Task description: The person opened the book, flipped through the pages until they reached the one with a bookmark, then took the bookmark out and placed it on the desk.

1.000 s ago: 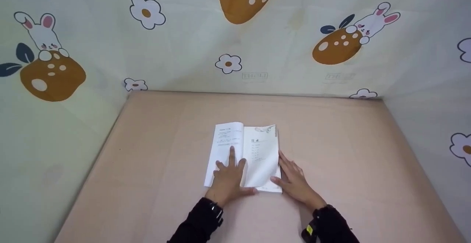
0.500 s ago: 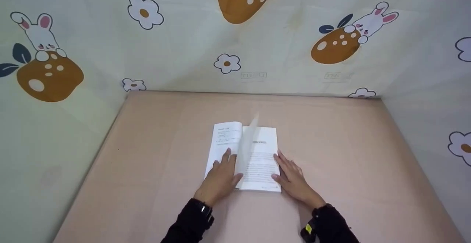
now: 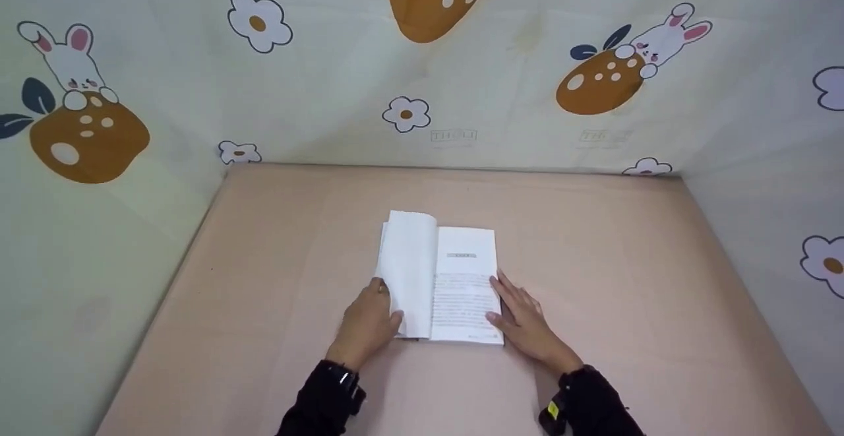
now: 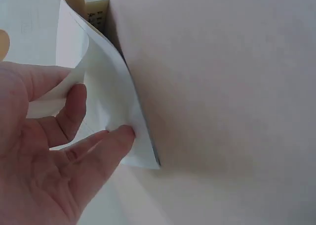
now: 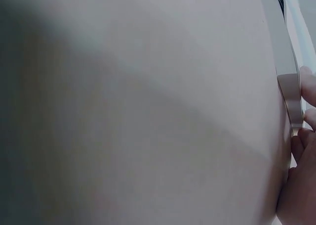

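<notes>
One book (image 3: 455, 284) lies open on the surface (image 3: 626, 278), and two hands work it, one at each side. The left hand (image 3: 366, 320) sits at the book's near left corner; its thumb and fingers (image 4: 116, 138) pinch a turned leaf (image 3: 410, 271), which curves up from the pages beside that hand. From the left wrist view the leaf bends over the fingertips, with the book's edge just beyond them against the surface. The right hand (image 3: 524, 320) lies flat at the book's near right edge, fingers straight and a little spread, tips touching the printed right page (image 3: 468, 291). The right wrist view shows only fingertips (image 5: 306, 91) against the book's edge (image 5: 289, 86). Both wrists end in dark sleeves (image 3: 593, 400), two in all. Beyond the hands, a printed cloth (image 3: 330, 93) stands behind and to both sides of the surface, showing three brown spotted shapes, two rabbits and several flowers.
</notes>
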A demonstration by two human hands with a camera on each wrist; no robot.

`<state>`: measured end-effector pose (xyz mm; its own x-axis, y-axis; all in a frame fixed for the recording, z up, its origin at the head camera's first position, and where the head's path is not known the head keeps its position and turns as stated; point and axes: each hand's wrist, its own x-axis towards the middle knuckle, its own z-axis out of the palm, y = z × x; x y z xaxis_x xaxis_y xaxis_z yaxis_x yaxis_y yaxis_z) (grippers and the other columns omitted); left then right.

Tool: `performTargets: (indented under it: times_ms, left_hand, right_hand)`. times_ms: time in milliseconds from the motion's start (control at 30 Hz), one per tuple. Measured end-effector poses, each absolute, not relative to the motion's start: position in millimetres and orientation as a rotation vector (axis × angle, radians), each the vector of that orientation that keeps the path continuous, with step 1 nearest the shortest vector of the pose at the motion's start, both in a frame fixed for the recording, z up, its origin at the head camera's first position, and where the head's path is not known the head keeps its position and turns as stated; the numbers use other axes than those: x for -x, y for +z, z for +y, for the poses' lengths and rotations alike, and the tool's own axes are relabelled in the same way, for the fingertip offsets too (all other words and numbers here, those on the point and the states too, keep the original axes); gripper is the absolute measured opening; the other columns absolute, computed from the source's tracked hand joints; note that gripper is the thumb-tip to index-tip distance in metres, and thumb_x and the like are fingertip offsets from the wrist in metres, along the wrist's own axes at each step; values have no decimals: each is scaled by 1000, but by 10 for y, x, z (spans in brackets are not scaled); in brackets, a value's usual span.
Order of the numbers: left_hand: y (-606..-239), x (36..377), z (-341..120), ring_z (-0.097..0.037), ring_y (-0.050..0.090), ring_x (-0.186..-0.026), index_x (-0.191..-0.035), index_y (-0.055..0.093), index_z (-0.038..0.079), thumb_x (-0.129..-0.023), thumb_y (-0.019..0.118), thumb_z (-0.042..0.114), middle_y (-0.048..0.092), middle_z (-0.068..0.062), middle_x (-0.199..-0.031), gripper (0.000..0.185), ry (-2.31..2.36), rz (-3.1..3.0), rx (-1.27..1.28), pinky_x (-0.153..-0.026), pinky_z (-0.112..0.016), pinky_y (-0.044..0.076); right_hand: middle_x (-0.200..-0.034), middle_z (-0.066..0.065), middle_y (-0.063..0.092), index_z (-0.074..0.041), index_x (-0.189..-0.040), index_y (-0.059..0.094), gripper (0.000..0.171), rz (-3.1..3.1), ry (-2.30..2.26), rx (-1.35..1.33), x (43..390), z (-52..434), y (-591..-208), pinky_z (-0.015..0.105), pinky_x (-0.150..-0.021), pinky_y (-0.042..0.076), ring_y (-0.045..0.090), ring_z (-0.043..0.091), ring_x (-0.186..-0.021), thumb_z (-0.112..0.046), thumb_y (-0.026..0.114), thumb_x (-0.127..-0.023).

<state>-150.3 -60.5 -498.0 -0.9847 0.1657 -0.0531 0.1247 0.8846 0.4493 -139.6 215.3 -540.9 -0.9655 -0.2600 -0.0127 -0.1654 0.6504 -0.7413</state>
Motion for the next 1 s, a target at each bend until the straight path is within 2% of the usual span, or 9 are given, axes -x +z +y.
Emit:
performTargets:
  times_ms: [200,367,467,533,667,767,833,900,1000]
  left_hand:
    - [-5006,1441,-665,-29,52,-99,-124,50,-14,-78,71,18,50,-20,-129,59,600,3001,-118,-59,-36,52]
    - [-4984,1408,-659,-26,46,-91,-121,50,-15,-77,75,21,51,-19,-121,63,598,2971,57,-56,-34,48]
    - [-4971,1410,-657,-26,46,-92,-121,48,-15,-76,76,27,49,-21,-115,67,493,2978,94,-59,-34,49]
    - [-4967,1412,-660,-29,47,-96,-120,47,-16,-76,76,28,45,-24,-123,68,426,2999,68,-62,-36,50]
    - [-4990,1397,-673,-34,46,-105,-128,41,-11,-77,76,25,35,-28,-138,71,455,3031,4,-72,-40,49]
    - [-5025,1381,-679,-38,45,-113,-128,45,-3,-77,75,17,36,-25,-141,63,539,3055,-95,-85,-45,46]
    - [-5048,1380,-675,-39,43,-118,-125,50,2,-77,74,11,40,-21,-138,54,561,3081,-197,-92,-47,43]
    - [-5060,1381,-657,-37,43,-120,-121,53,4,-78,69,3,47,-18,-132,45,555,3106,-307,-95,-46,43]
    - [-5067,1372,-616,-30,51,-105,-115,55,2,-79,63,-6,55,-15,-116,38,492,3141,-448,-83,-36,50]
  right_hand:
    - [-156,10,14,-11,-147,26,63,2740,-1208,356,1410,2159,-5403,57,-110,3,15,39,-141,-31,53,-93]
    - [-157,7,11,-14,-148,24,65,2716,-1183,317,1411,2161,-5401,56,-111,1,10,39,-142,-34,52,-94]
    - [-157,6,10,-15,-148,24,64,2710,-1182,297,1407,2155,-5393,55,-111,0,10,38,-142,-35,52,-93]
    - [-157,7,12,-15,-148,25,64,2724,-1189,304,1407,2151,-5394,56,-111,1,11,39,-142,-34,52,-93]
    - [-156,10,15,-12,-147,27,64,2744,-1206,330,1401,2150,-5409,59,-110,2,14,41,-141,-32,54,-92]
    - [-156,11,15,-11,-147,27,64,2748,-1205,352,1398,2154,-5424,59,-109,3,15,41,-140,-31,54,-92]
    - [-156,12,15,-10,-147,28,65,2756,-1208,371,1400,2156,-5431,59,-109,4,16,41,-140,-31,55,-92]
    - [-156,12,16,-9,-147,28,65,2761,-1217,384,1403,2158,-5436,59,-110,4,17,42,-140,-30,55,-92]
    - [-155,13,16,-9,-146,28,65,2758,-1221,387,1400,2162,-5441,58,-110,4,17,41,-140,-29,55,-92]
